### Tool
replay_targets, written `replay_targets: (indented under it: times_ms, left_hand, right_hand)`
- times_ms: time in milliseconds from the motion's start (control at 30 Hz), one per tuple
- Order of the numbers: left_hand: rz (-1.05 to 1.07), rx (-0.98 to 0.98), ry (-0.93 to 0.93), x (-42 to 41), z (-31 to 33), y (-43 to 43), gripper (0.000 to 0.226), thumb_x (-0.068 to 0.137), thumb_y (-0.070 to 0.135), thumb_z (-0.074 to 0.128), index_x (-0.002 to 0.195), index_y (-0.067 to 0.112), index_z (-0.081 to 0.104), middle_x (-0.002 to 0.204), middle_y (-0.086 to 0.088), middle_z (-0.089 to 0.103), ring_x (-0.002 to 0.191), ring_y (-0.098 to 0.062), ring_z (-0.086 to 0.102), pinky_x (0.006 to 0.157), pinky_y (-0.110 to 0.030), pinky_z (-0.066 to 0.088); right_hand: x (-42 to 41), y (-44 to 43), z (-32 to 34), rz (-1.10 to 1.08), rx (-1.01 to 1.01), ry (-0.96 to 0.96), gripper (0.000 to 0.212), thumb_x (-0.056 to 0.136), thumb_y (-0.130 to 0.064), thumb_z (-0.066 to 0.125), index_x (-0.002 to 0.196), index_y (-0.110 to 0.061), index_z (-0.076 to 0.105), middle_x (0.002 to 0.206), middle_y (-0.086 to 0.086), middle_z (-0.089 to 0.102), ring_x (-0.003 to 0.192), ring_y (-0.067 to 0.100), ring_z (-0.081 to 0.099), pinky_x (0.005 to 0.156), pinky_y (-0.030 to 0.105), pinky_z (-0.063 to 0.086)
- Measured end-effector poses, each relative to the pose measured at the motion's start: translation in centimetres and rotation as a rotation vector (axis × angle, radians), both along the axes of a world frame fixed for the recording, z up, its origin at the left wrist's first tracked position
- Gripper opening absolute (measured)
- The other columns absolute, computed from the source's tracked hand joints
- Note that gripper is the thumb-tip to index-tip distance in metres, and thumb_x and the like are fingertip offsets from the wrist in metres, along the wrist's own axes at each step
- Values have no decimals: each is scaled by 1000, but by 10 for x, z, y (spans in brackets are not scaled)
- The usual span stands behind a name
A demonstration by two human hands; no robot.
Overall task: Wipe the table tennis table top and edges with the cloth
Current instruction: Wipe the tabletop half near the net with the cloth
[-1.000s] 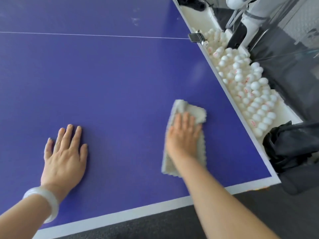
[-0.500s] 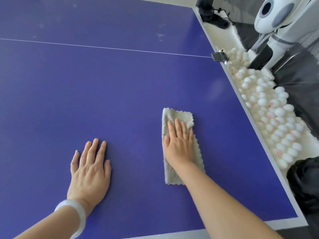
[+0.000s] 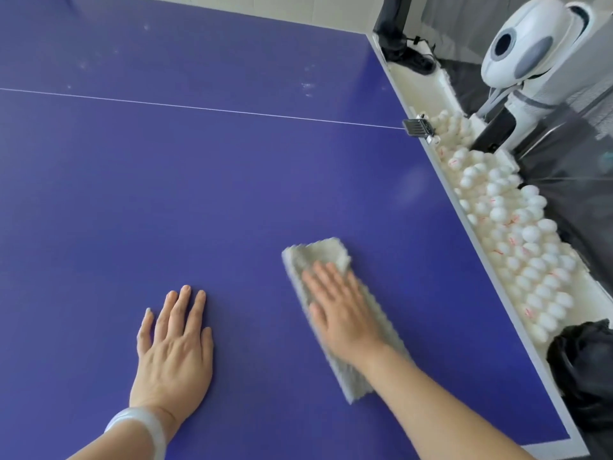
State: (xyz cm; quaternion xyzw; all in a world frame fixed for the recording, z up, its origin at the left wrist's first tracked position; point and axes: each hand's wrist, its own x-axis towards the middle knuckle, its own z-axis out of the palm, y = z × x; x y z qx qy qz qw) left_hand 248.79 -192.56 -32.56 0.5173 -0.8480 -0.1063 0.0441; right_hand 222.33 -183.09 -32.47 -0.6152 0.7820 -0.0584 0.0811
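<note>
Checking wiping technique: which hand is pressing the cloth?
The right hand, flat on the cloth; the left hand, wearing a white bangle, rests on bare table.

- Table (image 3: 232, 194): blue top, thin white line running across it, white border along the right edge, faint pale smudges at the far side.
- Cloth (image 3: 315, 254): pale grey, fuzzy, folded into a long strip, lying flat on the top, clear of the right edge.

The table top (image 3: 215, 194) presented a smooth blue surface with a faint sheen and pale smudges towards the far end. The cloth (image 3: 331, 257) appeared a soft, nubbly grey fabric, its pile rough at the edges. The balls (image 3: 517, 240) looked matt white plastic; the machine (image 3: 527, 48) had glossy white plastic casing.
</note>
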Motion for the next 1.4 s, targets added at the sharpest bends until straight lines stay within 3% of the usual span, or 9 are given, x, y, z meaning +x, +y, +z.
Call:
replay_targets:
  times_ms: [133, 333, 500, 800, 933, 1033, 1100, 1200, 1400]
  left_hand:
    - [-3, -13, -25, 1, 3, 0, 69, 95, 40, 5, 155, 16, 30, 163, -3, 22, 152, -21, 11, 123, -45, 0]
    - [-10, -16, -27, 0, 4, 0, 58, 101, 32, 10, 158, 21, 14, 166, 0, 6, 153, -17, -3, 122, -41, -8]
    - [-17, -19, 45, 0, 1, 2, 54, 104, 27, 30, 157, 17, 24, 165, -3, 15, 153, -20, 6, 123, -43, -2]
    - [12, -36, 67, -1, -4, 3, 54, 103, 28, 27, 156, 18, 23, 165, -3, 14, 153, -21, 5, 123, -44, -3]
    - [19, -45, 76, 0, -2, 2, 54, 104, 28, 27, 156, 19, 23, 165, -3, 14, 153, -20, 5, 123, -43, -2]
    - [13, -48, 75, 2, -1, 2, 53, 104, 29, 26, 157, 20, 22, 165, -2, 14, 153, -19, 5, 123, -43, -1]
    - [9, -46, 93, 3, -1, 2, 53, 105, 30, 27, 157, 20, 23, 165, -2, 14, 153, -20, 5, 123, -43, -1]
    - [-3, -27, 146, 4, -1, 1, 52, 105, 31, 30, 155, 19, 27, 164, -1, 17, 153, -19, 6, 123, -41, -2]
    - [93, 116, 420, 10, 9, 5, 43, 101, 17, 48, 144, 13, 49, 159, -2, 33, 150, -19, 18, 124, -35, 6]
  right_hand:
    - [-2, -68, -5, -463, 52, 36, 59, 104, -35, 22, 161, -24, 10, 169, 3, 3, 155, 25, -1, 124, 50, -4]
    - [107, -101, -4, 105, -7, -35, 58, 102, -37, 28, 159, -26, 23, 168, -1, 13, 155, 24, 4, 124, 53, -3]
    - [65, -2, -5, 213, -32, -18, 59, 99, -38, 27, 156, -24, 32, 164, -2, 26, 153, 21, 18, 125, 47, 11]
    - [-33, 51, 1, -789, -48, 29, 53, 106, -27, 28, 158, -15, 26, 165, 10, 20, 153, 29, 14, 122, 53, 12]
    - [61, 23, 6, -185, -90, -28, 52, 104, -28, 39, 155, -25, 34, 165, 0, 23, 154, 21, 14, 123, 47, 3]
    - [103, 27, 23, 43, -114, -518, 47, 103, -24, 50, 149, -31, 45, 160, -11, 33, 152, 5, 16, 124, 36, -10]
    - [99, 41, 34, -156, -281, -735, 41, 100, -12, 55, 139, -25, 59, 146, -13, 52, 142, 0, 35, 122, 20, 7]
    - [80, 63, 38, -502, -344, -505, 29, 95, -6, 60, 123, -12, 67, 122, 1, 66, 118, 22, 55, 98, 23, 43]
    - [95, 73, 29, -545, -142, -380, 20, 95, -10, 63, 114, -5, 59, 113, 12, 54, 108, 32, 51, 85, 40, 43]
